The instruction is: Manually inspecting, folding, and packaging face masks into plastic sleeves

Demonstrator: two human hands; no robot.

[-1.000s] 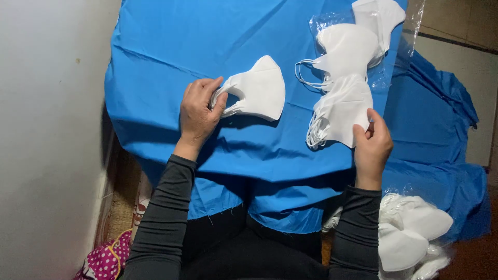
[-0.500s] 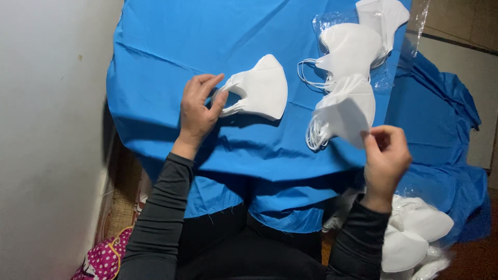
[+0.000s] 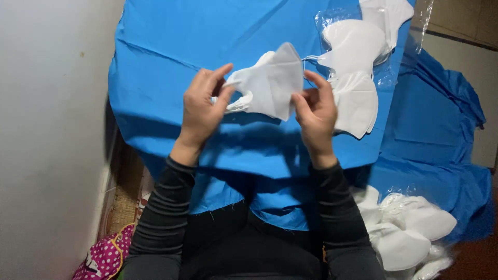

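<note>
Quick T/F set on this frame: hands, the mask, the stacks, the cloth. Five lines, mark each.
1. Both hands hold one white folded face mask above the blue cloth. True: the left hand grips its left end and the right hand its right edge.
2. The cloth on the work surface is red. False: it is blue.
3. A stack of white masks on clear plastic wrap lies to the right of the held mask. True.
4. The right hand rests flat on that stack. False: it pinches the held mask.
5. More white masks in clear plastic sit at the lower right, beside the right sleeve. True.
</note>
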